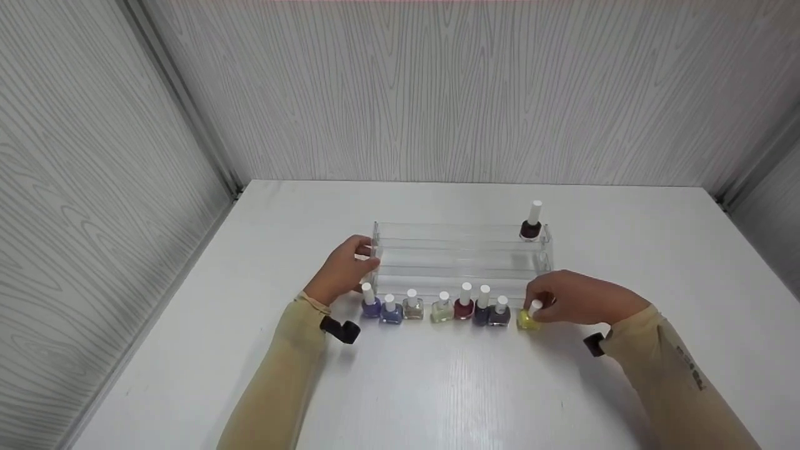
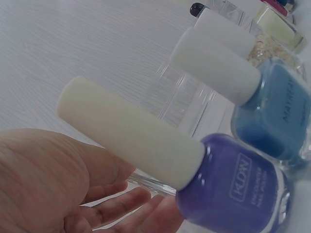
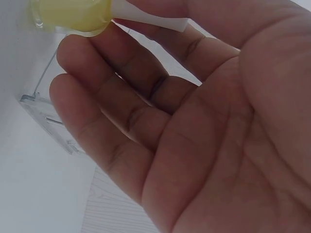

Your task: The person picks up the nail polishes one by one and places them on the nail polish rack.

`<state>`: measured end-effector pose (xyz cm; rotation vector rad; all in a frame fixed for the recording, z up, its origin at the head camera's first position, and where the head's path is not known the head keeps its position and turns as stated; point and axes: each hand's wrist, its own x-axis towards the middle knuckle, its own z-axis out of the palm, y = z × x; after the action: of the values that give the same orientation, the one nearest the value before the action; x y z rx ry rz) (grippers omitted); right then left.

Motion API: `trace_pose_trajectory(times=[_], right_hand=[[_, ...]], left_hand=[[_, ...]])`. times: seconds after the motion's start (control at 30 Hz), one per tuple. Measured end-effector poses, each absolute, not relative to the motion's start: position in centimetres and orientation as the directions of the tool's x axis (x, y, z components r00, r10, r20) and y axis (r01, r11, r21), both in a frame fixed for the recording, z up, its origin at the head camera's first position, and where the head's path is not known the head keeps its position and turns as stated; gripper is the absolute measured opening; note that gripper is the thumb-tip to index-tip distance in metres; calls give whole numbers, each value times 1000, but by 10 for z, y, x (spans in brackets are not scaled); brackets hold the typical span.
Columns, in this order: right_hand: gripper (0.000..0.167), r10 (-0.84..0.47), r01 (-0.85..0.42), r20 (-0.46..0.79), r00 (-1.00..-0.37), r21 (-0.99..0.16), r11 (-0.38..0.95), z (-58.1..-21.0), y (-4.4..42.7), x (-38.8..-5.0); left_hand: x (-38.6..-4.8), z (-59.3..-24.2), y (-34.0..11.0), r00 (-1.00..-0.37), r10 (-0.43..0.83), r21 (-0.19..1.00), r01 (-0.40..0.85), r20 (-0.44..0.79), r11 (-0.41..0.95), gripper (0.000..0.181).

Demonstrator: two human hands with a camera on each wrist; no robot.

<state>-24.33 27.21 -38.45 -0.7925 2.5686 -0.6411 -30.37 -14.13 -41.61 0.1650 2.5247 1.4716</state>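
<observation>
A clear acrylic tiered rack [image 1: 459, 256] stands on the white table. My left hand [image 1: 344, 269] holds its left end, with the thumb at the side panel. Close to that hand, a purple nail polish bottle [image 2: 233, 184] stands upright and hides part of it in the left wrist view. My right hand [image 1: 578, 297] pinches the white cap of a yellow nail polish bottle [image 1: 527, 321] in front of the rack's right end. The yellow bottle tilts slightly; its contact with the table is unclear. A dark red bottle [image 1: 530, 230] stands on the rack's top tier at right.
Along the rack's front edge runs a row of bottles: blue [image 1: 392, 314], glittery [image 1: 413, 309], pale cream [image 1: 442, 311], red [image 1: 463, 309], dark blue [image 1: 481, 314] and dark grey [image 1: 499, 316]. Wood-grain panels [image 1: 400, 94] enclose the table at back and sides.
</observation>
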Motion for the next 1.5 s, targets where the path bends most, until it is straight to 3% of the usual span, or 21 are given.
trace_pose_trajectory(times=[1.27,1.5], right_hand=[[15,-590,-470,-217,-778,-423,775,-390,272,-248],[18,-617,-503,-151,-772,-447,740,-385,277,-248]], left_hand=[[-304,-417,-140,-974,200,863,12,-103,504,55],[-303,-416,-140,-977,191,870,8,-99,493,56]])
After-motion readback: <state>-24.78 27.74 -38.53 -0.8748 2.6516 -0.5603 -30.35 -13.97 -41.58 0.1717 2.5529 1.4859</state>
